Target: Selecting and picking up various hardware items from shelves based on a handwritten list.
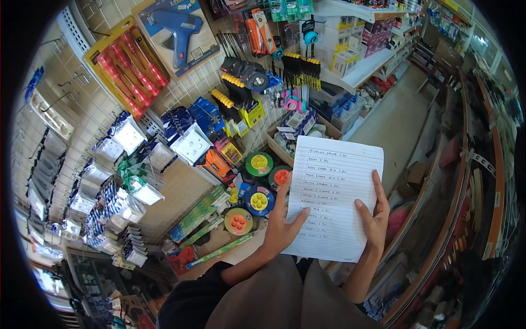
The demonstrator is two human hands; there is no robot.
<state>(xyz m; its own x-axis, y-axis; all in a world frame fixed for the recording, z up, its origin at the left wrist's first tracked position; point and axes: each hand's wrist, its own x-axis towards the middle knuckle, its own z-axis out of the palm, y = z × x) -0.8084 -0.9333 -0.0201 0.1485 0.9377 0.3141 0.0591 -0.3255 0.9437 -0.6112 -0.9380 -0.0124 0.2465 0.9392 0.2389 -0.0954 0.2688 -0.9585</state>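
A sheet of lined paper [335, 193] bearing a handwritten list is held up before me at chest height. My left hand [283, 222] grips its left edge, thumb across the front. On the right edge, my right hand [374, 214] pinches it with the thumb in front and the fingers at the side or behind. Left of the paper, several round cable reels with coloured faces sit low by the wall, among them a green reel [259, 163], a blue reel [259, 200] and an orange-faced reel [238, 221].
Packed screwdrivers [129, 70], a blistered blue glue gun [178, 35] and switch plates [191, 144] hang on a wire grid wall. A cardboard box [279, 144] holds goods behind the paper. Shelves of boxed goods [345, 57] stand ahead; a narrow aisle floor [382, 111] runs beside a display counter [464, 144].
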